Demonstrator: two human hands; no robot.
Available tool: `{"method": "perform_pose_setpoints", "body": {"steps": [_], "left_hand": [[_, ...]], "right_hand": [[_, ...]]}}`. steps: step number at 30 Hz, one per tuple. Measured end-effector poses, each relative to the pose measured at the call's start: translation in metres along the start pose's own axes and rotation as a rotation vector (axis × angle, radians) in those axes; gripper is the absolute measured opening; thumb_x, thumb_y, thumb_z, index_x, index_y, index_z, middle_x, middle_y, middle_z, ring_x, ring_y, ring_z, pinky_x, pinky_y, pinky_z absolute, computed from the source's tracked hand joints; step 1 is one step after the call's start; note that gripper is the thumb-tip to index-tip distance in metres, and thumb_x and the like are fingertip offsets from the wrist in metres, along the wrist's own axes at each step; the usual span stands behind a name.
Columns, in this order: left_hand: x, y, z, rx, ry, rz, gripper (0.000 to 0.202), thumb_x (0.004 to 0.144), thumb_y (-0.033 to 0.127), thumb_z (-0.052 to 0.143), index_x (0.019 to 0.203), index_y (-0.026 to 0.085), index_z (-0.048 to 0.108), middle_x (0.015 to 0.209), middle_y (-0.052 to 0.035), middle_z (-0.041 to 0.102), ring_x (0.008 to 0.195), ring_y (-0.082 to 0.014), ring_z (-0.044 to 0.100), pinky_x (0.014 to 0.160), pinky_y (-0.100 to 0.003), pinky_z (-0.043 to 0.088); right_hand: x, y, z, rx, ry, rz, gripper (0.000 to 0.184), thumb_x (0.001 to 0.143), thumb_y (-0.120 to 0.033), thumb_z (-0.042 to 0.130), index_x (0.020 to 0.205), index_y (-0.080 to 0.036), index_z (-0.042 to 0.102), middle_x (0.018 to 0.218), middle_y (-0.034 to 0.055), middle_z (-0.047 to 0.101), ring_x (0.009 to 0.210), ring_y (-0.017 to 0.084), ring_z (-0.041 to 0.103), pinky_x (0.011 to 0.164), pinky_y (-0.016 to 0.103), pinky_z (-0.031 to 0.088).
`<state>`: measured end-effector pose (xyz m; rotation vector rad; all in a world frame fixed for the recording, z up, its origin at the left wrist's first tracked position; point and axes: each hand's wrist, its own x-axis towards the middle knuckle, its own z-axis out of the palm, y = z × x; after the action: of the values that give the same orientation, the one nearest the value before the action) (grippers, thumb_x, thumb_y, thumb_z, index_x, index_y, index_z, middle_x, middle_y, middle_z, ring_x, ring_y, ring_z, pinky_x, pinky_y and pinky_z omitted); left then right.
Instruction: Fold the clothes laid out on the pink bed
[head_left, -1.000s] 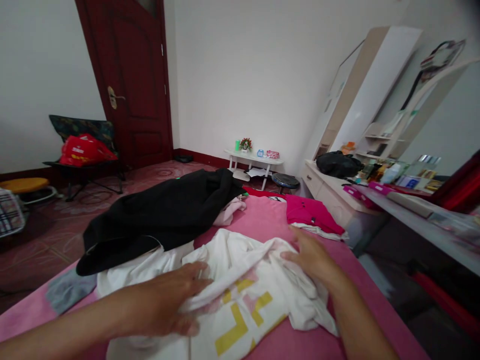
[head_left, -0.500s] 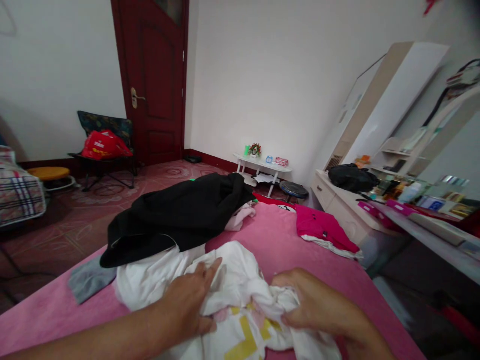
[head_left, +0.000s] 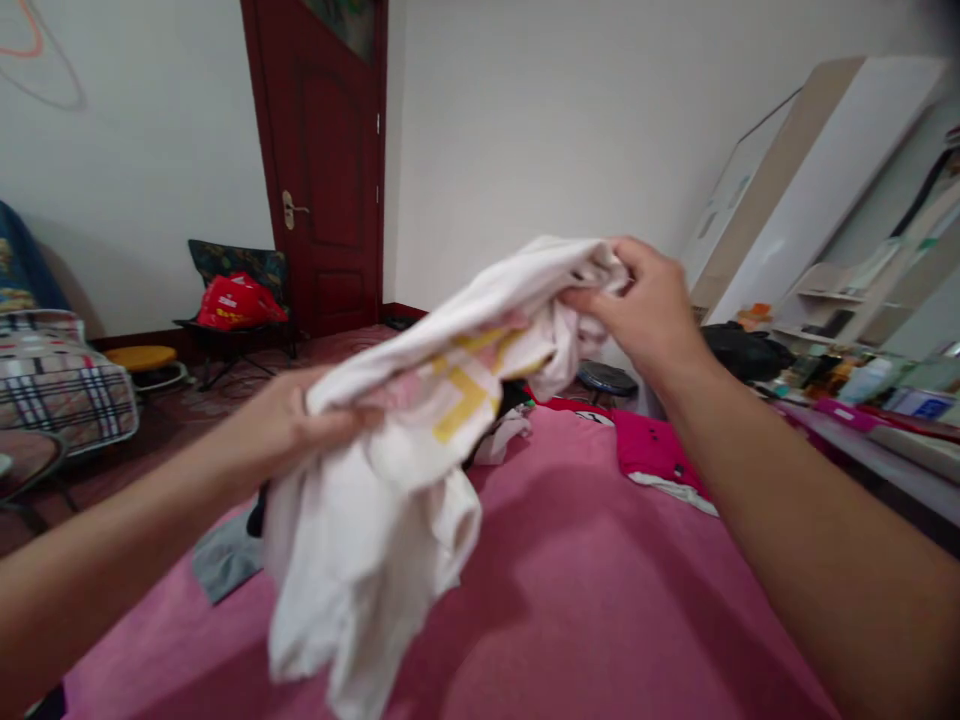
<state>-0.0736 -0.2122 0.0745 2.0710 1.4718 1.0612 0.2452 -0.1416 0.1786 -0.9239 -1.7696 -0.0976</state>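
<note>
A white garment with a yellow and pink print (head_left: 375,540), perhaps a shirt, hangs in the air between my two hands. My left hand (head_left: 322,415) pinches its left end, thumb on the near side. Higher up, at its right end, my right hand (head_left: 645,300) grips a bunched part of the cloth. The lower folds dangle above the pink bed cover (head_left: 600,590). Behind the raised cloth, the black garment is almost wholly hidden. A grey piece of cloth (head_left: 225,555) lies on the bed at the left.
A folded magenta garment (head_left: 656,450) rests on the bed's far right. Beyond the left side stand a folding chair with a red bag (head_left: 240,300) and a yellow stool (head_left: 140,357). A cluttered dressing table (head_left: 862,400) runs along the right.
Both hands have lifted the white garment off the bed and stretched it between them, the right hand rising higher. The view has shifted slightly left.
</note>
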Motion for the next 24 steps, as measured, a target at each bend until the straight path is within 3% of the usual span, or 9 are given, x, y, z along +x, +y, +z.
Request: {"method": "perform_pose_setpoints", "body": {"steps": [2, 3, 5, 7, 8, 12, 16, 19, 24], "left_hand": [[0.032, -0.014, -0.019, 0.097, 0.286, 0.003, 0.065, 0.075, 0.055, 0.060, 0.128, 0.020, 0.047, 0.113, -0.0067, 0.065, 0.093, -0.0265, 0.064, 0.078, -0.037, 0.054], [0.044, -0.024, -0.021, 0.157, 0.327, 0.033, 0.074, 0.073, 0.057, 0.063, 0.134, 0.021, 0.042, 0.123, -0.0087, 0.060, 0.105, -0.0282, 0.060, 0.088, -0.040, 0.050], [0.056, -0.047, -0.008, 0.289, 0.221, 0.105, 0.077, 0.078, 0.058, 0.057, 0.140, 0.019, 0.035, 0.137, -0.0110, 0.049, 0.121, -0.0290, 0.050, 0.101, -0.044, 0.041], [0.053, -0.072, 0.022, 0.449, 0.045, 0.186, 0.074, 0.080, 0.057, 0.054, 0.141, 0.019, 0.037, 0.142, -0.0130, 0.044, 0.127, -0.0312, 0.044, 0.103, -0.046, 0.038], [0.048, -0.084, 0.039, 0.567, 0.037, 0.213, 0.072, 0.079, 0.057, 0.055, 0.140, 0.021, 0.040, 0.144, -0.0134, 0.041, 0.129, -0.0340, 0.041, 0.104, -0.049, 0.035], [0.026, -0.109, 0.088, 0.784, 0.232, 0.248, 0.067, 0.083, 0.053, 0.050, 0.143, 0.026, 0.037, 0.153, -0.0133, 0.025, 0.134, -0.0388, 0.031, 0.105, -0.055, 0.027], [0.025, -0.111, 0.092, 0.771, 0.266, 0.291, 0.066, 0.085, 0.050, 0.049, 0.145, 0.025, 0.035, 0.153, -0.0117, 0.025, 0.132, -0.0391, 0.032, 0.105, -0.054, 0.026], [0.027, -0.111, 0.090, 0.769, 0.259, 0.300, 0.064, 0.086, 0.046, 0.048, 0.145, 0.026, 0.033, 0.154, -0.0104, 0.023, 0.133, -0.0388, 0.032, 0.106, -0.054, 0.026], [0.023, -0.107, 0.092, 0.777, 0.262, 0.301, 0.066, 0.086, 0.045, 0.047, 0.146, 0.030, 0.026, 0.155, -0.0082, 0.021, 0.136, -0.0377, 0.028, 0.107, -0.056, 0.025]], "right_hand": [[0.021, 0.043, 0.026, -0.082, 0.018, 0.181, 0.074, 0.065, -0.017, 0.074, 0.132, -0.014, 0.043, 0.117, 0.0101, 0.055, 0.085, 0.016, 0.061, 0.081, 0.040, 0.049], [0.019, 0.066, 0.038, -0.153, -0.001, 0.237, 0.081, 0.065, -0.021, 0.075, 0.137, -0.015, 0.038, 0.124, 0.0130, 0.051, 0.093, 0.020, 0.060, 0.084, 0.042, 0.049], [-0.007, 0.113, 0.054, -0.319, -0.100, 0.300, 0.079, 0.068, -0.031, 0.073, 0.136, -0.014, 0.038, 0.128, 0.0159, 0.049, 0.110, 0.026, 0.055, 0.093, 0.043, 0.045], [-0.054, 0.158, 0.058, -0.518, -0.262, 0.386, 0.069, 0.073, -0.036, 0.068, 0.134, -0.016, 0.043, 0.129, 0.0144, 0.050, 0.120, 0.026, 0.049, 0.100, 0.039, 0.040], [-0.081, 0.179, 0.055, -0.630, -0.340, 0.454, 0.066, 0.076, -0.037, 0.065, 0.134, -0.016, 0.042, 0.132, 0.0137, 0.049, 0.124, 0.024, 0.046, 0.101, 0.035, 0.039], [-0.178, 0.249, 0.002, -0.815, -0.381, 0.663, 0.061, 0.075, -0.029, 0.064, 0.129, -0.006, 0.048, 0.131, 0.0205, 0.050, 0.127, 0.030, 0.043, 0.103, 0.037, 0.036], [-0.237, 0.289, -0.070, -0.972, -0.366, 0.871, 0.069, 0.079, -0.039, 0.059, 0.135, -0.002, 0.041, 0.128, 0.0258, 0.052, 0.120, 0.036, 0.049, 0.097, 0.046, 0.040], [-0.256, 0.308, -0.098, -1.020, -0.399, 0.924, 0.066, 0.082, -0.044, 0.054, 0.137, -0.010, 0.041, 0.126, 0.0212, 0.056, 0.118, 0.034, 0.052, 0.095, 0.046, 0.040], [-0.251, 0.326, -0.104, -1.029, -0.442, 0.933, 0.055, 0.092, -0.043, 0.036, 0.139, -0.016, 0.040, 0.125, 0.0194, 0.056, 0.118, 0.032, 0.052, 0.094, 0.046, 0.040]]}}
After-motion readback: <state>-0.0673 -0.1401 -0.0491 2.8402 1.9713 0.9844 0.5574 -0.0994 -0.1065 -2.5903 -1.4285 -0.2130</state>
